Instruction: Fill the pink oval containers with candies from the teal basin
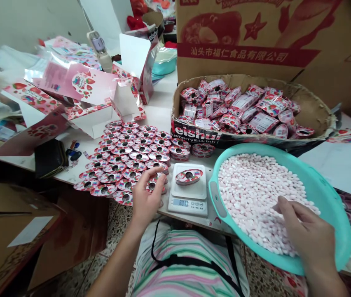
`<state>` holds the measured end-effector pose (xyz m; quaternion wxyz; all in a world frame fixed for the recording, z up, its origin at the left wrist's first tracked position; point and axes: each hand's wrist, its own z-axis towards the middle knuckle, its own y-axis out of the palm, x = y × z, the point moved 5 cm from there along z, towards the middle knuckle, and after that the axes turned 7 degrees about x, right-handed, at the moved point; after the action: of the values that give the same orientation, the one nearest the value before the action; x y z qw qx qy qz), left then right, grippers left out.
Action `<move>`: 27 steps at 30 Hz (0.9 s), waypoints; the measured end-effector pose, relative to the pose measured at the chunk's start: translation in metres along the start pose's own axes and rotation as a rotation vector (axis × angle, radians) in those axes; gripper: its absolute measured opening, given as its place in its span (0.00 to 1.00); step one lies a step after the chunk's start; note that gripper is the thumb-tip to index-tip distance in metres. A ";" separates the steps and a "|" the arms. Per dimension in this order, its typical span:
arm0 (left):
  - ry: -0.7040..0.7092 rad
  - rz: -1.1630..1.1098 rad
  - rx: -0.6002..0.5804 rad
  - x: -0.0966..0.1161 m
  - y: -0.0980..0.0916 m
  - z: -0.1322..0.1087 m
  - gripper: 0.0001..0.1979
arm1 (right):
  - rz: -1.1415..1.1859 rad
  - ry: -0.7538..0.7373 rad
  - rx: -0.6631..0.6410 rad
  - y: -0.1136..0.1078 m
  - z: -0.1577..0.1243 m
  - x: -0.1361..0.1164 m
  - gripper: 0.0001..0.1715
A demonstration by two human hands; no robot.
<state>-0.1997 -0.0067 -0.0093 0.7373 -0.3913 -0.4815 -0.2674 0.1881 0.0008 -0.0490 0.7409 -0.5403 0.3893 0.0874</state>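
My left hand (146,196) is beside the scale, thumb and index finger apart over the edge of the rows of small oval strawberry-print cartons (126,159), each with a round hole on top. One such carton (189,176) lies on the white digital scale (189,189), whose display seems to read 80.7. Over the turquoise basin (333,210) of pale pink candies (256,185) is my right hand (302,222), its thumb and index finger pinched together; what they hold is too small to make out.
Behind the basin, a cut-down cardboard box (311,103) holds many filled packs. Open pink boxes (92,88) stand at the back left. A black wallet (50,156) and keys (75,153) lie near the left edge. A large carton (256,41) stands behind.
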 end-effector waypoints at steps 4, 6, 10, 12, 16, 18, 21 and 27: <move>0.073 0.081 -0.005 0.005 -0.005 -0.012 0.06 | 0.014 0.009 -0.003 -0.001 -0.001 -0.002 0.19; 0.111 0.125 -0.049 0.004 -0.006 -0.023 0.05 | 0.016 0.009 -0.006 -0.002 -0.001 -0.001 0.20; 0.143 0.134 -0.127 -0.001 -0.002 -0.049 0.03 | 0.004 -0.054 -0.076 0.005 0.002 0.002 0.19; 0.152 0.115 -0.173 -0.002 0.003 -0.061 0.03 | -0.009 -0.145 -0.215 0.018 0.001 0.000 0.18; 0.192 0.058 -0.291 0.002 0.014 -0.074 0.04 | -0.092 -0.400 -0.497 0.047 -0.012 -0.012 0.21; 0.219 0.034 -0.322 0.005 0.018 -0.076 0.05 | -0.105 -0.451 -0.536 0.053 -0.016 -0.019 0.20; 0.246 0.020 -0.323 0.007 0.017 -0.073 0.06 | -0.115 -0.416 -0.593 0.058 -0.018 -0.023 0.17; 0.256 0.021 -0.308 -0.002 0.010 -0.065 0.06 | -0.145 -0.338 -0.646 0.063 -0.009 -0.019 0.22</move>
<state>-0.1602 -0.0556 -0.0293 0.7267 -0.4671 -0.3330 -0.3780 0.1361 0.0240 -0.0831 0.5904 -0.7503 0.1744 0.2409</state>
